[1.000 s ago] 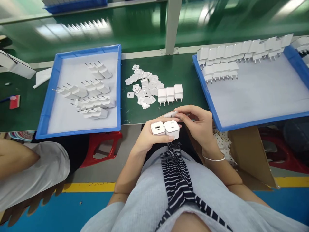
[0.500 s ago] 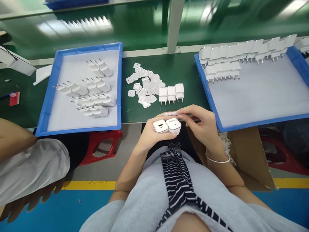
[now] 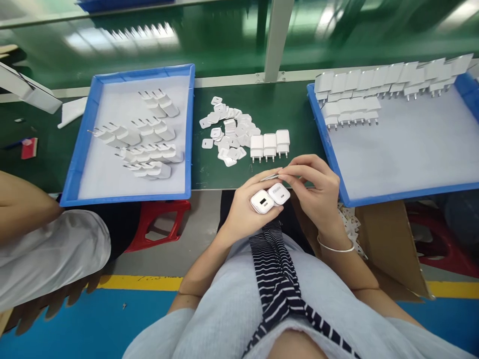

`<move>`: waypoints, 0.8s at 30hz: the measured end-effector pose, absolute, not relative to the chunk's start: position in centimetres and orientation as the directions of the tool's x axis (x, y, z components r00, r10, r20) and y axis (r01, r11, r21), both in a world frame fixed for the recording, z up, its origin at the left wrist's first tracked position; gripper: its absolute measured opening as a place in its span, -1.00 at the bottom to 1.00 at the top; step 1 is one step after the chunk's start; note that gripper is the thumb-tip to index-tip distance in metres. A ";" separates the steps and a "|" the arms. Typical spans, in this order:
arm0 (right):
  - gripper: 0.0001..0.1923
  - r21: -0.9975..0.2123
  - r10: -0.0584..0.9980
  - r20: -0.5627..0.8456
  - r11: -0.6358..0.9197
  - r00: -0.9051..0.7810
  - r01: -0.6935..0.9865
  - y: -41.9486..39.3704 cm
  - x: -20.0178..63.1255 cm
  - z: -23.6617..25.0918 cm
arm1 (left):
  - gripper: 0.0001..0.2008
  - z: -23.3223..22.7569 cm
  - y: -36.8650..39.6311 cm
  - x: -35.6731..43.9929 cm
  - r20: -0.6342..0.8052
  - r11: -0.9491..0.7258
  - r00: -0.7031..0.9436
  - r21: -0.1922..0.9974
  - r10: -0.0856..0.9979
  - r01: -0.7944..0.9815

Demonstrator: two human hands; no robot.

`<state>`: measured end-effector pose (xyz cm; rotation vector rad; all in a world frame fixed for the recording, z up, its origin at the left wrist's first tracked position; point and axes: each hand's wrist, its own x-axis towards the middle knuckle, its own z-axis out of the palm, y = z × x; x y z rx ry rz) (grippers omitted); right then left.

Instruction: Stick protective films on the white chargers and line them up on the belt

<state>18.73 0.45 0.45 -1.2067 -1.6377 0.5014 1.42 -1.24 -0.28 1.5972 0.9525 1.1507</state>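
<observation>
Two white USB chargers lie side by side in my left hand (image 3: 241,212), port faces up. The left charger (image 3: 262,202) shows a dark USB slot and a smaller port; the right charger (image 3: 279,194) has one small port and faint print. Just beyond them, my right hand (image 3: 316,187) pinches the end of a thin white cover plate (image 3: 270,176), seen nearly edge-on against my left fingers. On the bench ahead stand three white chargers (image 3: 270,145) in a row, prongs toward me. Beside them is a loose pile of white cover plates (image 3: 230,130).
A blue tray (image 3: 189,134) at left holds rows of chargers lying with prongs up. The right blue tray (image 3: 407,194) holds chargers along its back. Below it is a cardboard box (image 3: 389,239) with white pieces. Another person's arm (image 3: 26,209) is at far left.
The two chargers in my left hand have shifted right and tilted. The cover plate has turned from showing its face to nearly edge-on. The whole view has moved slightly.
</observation>
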 end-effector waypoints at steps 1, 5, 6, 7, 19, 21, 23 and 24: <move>-0.85 -0.755 0.867 0.498 0.451 -0.032 0.475 0.5 18.9 0.4 | -0.50 -0.3 -1.3 1.5 0.271 -0.300 0.259 0.951 0.927 0.080; -0.80 -0.756 0.848 0.520 0.513 -0.104 0.406 0.8 19.9 0.6 | -0.53 -0.1 -1.1 1.1 0.251 -0.286 0.328 0.956 0.911 0.065; -0.80 -0.788 0.867 0.486 0.490 -0.112 0.374 0.9 20.2 0.7 | -0.53 0.0 -1.1 0.9 0.231 -0.269 0.361 0.962 0.904 0.057; -0.80 -0.826 0.890 0.439 0.453 -0.120 0.337 0.9 20.5 0.9 | -0.53 0.1 -1.0 0.6 0.214 -0.251 0.393 0.967 0.894 0.045; -0.94 -0.998 0.997 -0.070 -0.070 -0.017 0.007 -1.7 20.3 4.1 | -0.57 0.0 -1.1 1.4 0.303 -0.342 0.217 0.924 0.928 0.174; -0.95 -0.990 0.987 -0.130 -0.135 -0.095 -0.048 -2.1 19.3 4.1 | -0.58 -0.2 -1.1 1.6 0.354 -0.394 0.194 0.888 0.915 0.239; -0.93 -0.981 0.979 -0.159 -0.172 -0.129 -0.092 -2.3 18.3 4.2 | -0.59 -0.3 -1.2 1.7 0.382 -0.424 0.196 0.865 0.903 0.268; -0.90 -0.978 0.978 -0.165 -0.179 -0.128 -0.110 -2.4 18.0 4.2 | -0.58 -0.4 -1.2 1.8 0.390 -0.433 0.197 0.858 0.899 0.276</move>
